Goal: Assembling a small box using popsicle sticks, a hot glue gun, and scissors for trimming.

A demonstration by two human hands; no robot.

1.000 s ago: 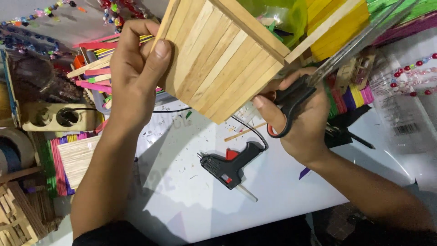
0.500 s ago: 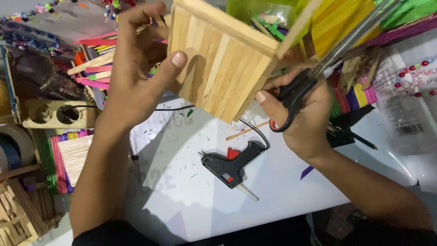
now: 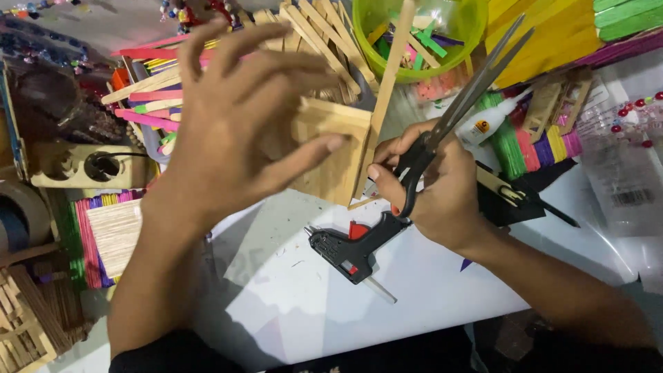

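My left hand (image 3: 238,121) is spread over a box built of plain wooden sticks (image 3: 331,148), thumb pressed on its side panel, holding it low over the white work surface (image 3: 442,276). My right hand (image 3: 431,183) grips black-handled scissors (image 3: 459,114) whose blades point up and to the right, and its fingers also touch the box's right edge, where a long stick (image 3: 390,76) stands up. A black and red glue gun (image 3: 352,245) lies on the white sheet just below both hands.
A green bowl of coloured sticks (image 3: 421,34) sits at the top. Piles of coloured and plain sticks (image 3: 107,231) lie left and right. A socket block (image 3: 86,166) is at the left, a glue bottle (image 3: 487,121) and beads (image 3: 632,114) at the right.
The stick box has come down from close to the camera toward the table and turned. My left hand shifted from gripping its edge to spreading over its side.
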